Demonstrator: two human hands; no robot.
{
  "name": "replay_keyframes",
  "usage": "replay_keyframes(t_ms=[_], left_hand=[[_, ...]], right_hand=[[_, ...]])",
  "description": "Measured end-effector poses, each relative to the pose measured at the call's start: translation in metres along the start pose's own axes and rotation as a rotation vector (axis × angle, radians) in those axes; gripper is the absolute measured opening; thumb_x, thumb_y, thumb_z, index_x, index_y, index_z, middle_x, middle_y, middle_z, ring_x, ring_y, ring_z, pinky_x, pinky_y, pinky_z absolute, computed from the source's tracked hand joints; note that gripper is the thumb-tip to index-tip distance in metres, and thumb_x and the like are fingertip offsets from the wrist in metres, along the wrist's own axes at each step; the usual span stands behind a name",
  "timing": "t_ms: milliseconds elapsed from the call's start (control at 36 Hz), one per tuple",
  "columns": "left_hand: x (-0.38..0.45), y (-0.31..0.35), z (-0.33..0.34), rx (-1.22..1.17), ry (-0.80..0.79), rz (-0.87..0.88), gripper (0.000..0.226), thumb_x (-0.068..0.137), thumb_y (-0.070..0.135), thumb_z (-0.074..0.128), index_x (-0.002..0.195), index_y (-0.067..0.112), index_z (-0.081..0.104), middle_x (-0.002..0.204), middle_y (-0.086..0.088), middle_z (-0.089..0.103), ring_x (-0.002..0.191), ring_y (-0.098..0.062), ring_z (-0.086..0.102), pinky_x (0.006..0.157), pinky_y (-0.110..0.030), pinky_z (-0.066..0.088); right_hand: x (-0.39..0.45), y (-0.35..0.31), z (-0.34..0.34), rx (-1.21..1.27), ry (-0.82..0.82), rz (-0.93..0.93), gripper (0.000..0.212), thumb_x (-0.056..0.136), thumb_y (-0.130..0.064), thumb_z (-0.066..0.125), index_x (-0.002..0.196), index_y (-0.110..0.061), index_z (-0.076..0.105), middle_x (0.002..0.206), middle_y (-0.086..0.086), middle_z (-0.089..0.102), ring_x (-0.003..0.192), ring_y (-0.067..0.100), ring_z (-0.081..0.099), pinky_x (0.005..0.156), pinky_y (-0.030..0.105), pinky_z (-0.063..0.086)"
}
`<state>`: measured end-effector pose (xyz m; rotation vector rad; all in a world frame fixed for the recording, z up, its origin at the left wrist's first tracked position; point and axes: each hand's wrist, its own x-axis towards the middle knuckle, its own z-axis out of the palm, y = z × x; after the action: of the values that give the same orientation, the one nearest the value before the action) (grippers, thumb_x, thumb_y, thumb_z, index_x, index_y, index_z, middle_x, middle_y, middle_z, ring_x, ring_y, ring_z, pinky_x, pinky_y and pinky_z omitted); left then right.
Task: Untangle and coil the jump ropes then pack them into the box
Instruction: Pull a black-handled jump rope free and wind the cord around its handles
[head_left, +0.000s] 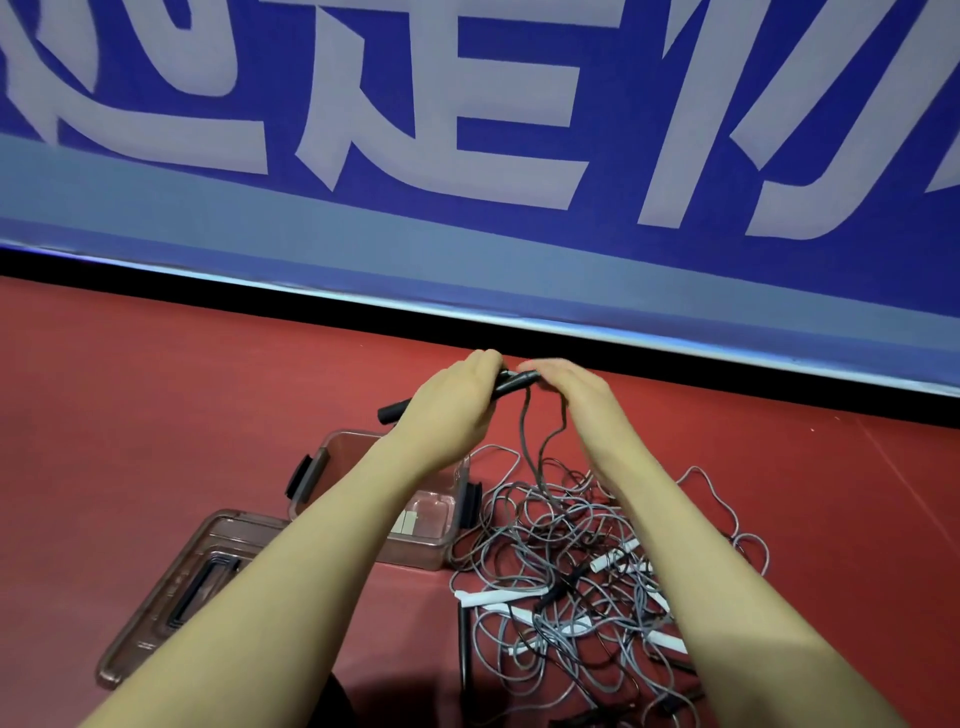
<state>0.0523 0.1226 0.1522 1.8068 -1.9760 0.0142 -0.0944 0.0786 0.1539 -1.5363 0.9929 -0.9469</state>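
Fingers of the left hand (453, 402) grip black jump-rope handles (511, 383), right hand (571, 391) fingers hidden; tangled ropes (576, 561) remain uncoiled, clear box (311, 475) apparently holds no rope.

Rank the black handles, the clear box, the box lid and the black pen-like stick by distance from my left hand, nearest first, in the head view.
1. Black handles: gripped in the left hand.
2. Clear box: just below the hand, under the forearm.
3. Box lid: lower left on the floor.
4. Black stick: low, at the tangle's left edge; close to the lid's rank.
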Motion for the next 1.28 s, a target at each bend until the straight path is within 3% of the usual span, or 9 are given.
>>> replay_keyframes(t_ms=[83, 167, 361, 500, 611, 750, 917, 1139, 1278], left_hand=[[0.000, 0.002, -0.002, -0.044, -0.016, -0.008, 0.012, 0.095, 0.010, 0.045, 0.106, 0.007, 0.047, 0.101, -0.011, 0.053, 0.079, -0.031, 0.049, 0.063, -0.041, 0.036], [0.000, 0.003, -0.004, -0.077, -0.046, -0.035, 0.016, 0.091, 0.007, 0.045, 0.106, 0.006, 0.047, 0.103, -0.011, 0.052, 0.081, -0.031, 0.050, 0.063, -0.039, 0.037], [-0.001, 0.001, -0.003, -0.174, -0.033, -0.054, 0.017, 0.089, 0.008, 0.048, 0.106, 0.006, 0.047, 0.106, -0.011, 0.055, 0.090, -0.033, 0.054, 0.072, -0.044, 0.046], [-0.002, 0.004, -0.003, -0.280, -0.020, -0.075, 0.007, 0.093, 0.014, 0.048, 0.089, 0.009, 0.045, 0.090, -0.010, 0.055, 0.081, -0.033, 0.053, 0.070, -0.044, 0.046], [-0.001, 0.008, -0.008, -0.317, 0.000, -0.121, 0.021, 0.092, 0.018, 0.050, 0.073, 0.013, 0.043, 0.068, 0.001, 0.046, 0.070, -0.028, 0.047, 0.063, -0.038, 0.040], [-0.001, 0.010, -0.010, -0.362, 0.054, -0.154, 0.017, 0.094, 0.022, 0.049, 0.079, 0.014, 0.048, 0.065, -0.001, 0.050, 0.064, -0.028, 0.046, 0.059, -0.035, 0.038], [0.000, 0.013, -0.008, -0.473, 0.107, -0.245, 0.028, 0.093, 0.023, 0.049, 0.065, 0.017, 0.047, 0.053, 0.005, 0.040, 0.058, -0.022, 0.038, 0.055, -0.031, 0.031], [0.005, 0.012, -0.011, -1.055, 0.260, -0.458, 0.034, 0.088, 0.009, 0.050, 0.058, 0.016, 0.037, 0.047, 0.003, 0.037, 0.043, -0.016, 0.030, 0.049, -0.028, 0.028], [0.004, 0.020, -0.016, -1.370, 0.242, -0.389, 0.018, 0.074, 0.017, 0.055, 0.069, 0.016, 0.038, 0.048, 0.003, 0.030, 0.041, -0.012, 0.022, 0.044, -0.022, 0.020]], right_hand=[[0.000, -0.003, 0.001, 0.159, -0.040, 0.034, 0.029, 0.094, -0.007, 0.045, 0.075, -0.009, 0.068, 0.071, 0.000, 0.070, 0.072, 0.020, 0.066, 0.085, 0.034, 0.049], [0.000, -0.004, 0.000, 0.225, -0.047, 0.032, 0.028, 0.093, -0.005, 0.048, 0.070, -0.007, 0.065, 0.065, 0.002, 0.067, 0.063, 0.022, 0.063, 0.077, 0.042, 0.052], [-0.005, -0.008, -0.001, 0.241, -0.079, -0.054, 0.015, 0.087, 0.000, 0.059, 0.073, -0.006, 0.057, 0.057, 0.003, 0.053, 0.045, 0.013, 0.050, 0.051, 0.020, 0.044], [-0.006, -0.011, 0.000, 0.271, -0.097, -0.130, 0.013, 0.084, -0.008, 0.066, 0.074, -0.008, 0.059, 0.054, -0.001, 0.054, 0.044, 0.011, 0.044, 0.048, 0.019, 0.039], [-0.007, -0.013, 0.001, 0.210, -0.070, -0.182, 0.015, 0.090, -0.009, 0.060, 0.076, -0.010, 0.061, 0.052, -0.002, 0.050, 0.045, 0.010, 0.041, 0.050, 0.022, 0.040], [-0.008, -0.018, 0.002, 0.183, -0.055, -0.194, 0.017, 0.093, -0.012, 0.056, 0.077, -0.010, 0.061, 0.052, -0.002, 0.048, 0.046, 0.011, 0.041, 0.050, 0.022, 0.042], [-0.005, -0.011, 0.001, 0.052, -0.066, -0.107, 0.040, 0.100, -0.033, 0.041, 0.071, -0.011, 0.057, 0.050, -0.003, 0.046, 0.048, 0.014, 0.044, 0.053, 0.024, 0.042], [-0.006, -0.004, 0.004, -0.270, -0.081, -0.016, 0.060, 0.099, -0.050, 0.032, 0.059, -0.011, 0.056, 0.046, -0.001, 0.049, 0.053, 0.016, 0.052, 0.064, 0.031, 0.044], [-0.006, -0.006, 0.010, -0.183, -0.029, 0.040, 0.057, 0.099, -0.047, 0.035, 0.059, -0.011, 0.053, 0.047, 0.001, 0.045, 0.041, 0.010, 0.041, 0.049, 0.022, 0.036]])
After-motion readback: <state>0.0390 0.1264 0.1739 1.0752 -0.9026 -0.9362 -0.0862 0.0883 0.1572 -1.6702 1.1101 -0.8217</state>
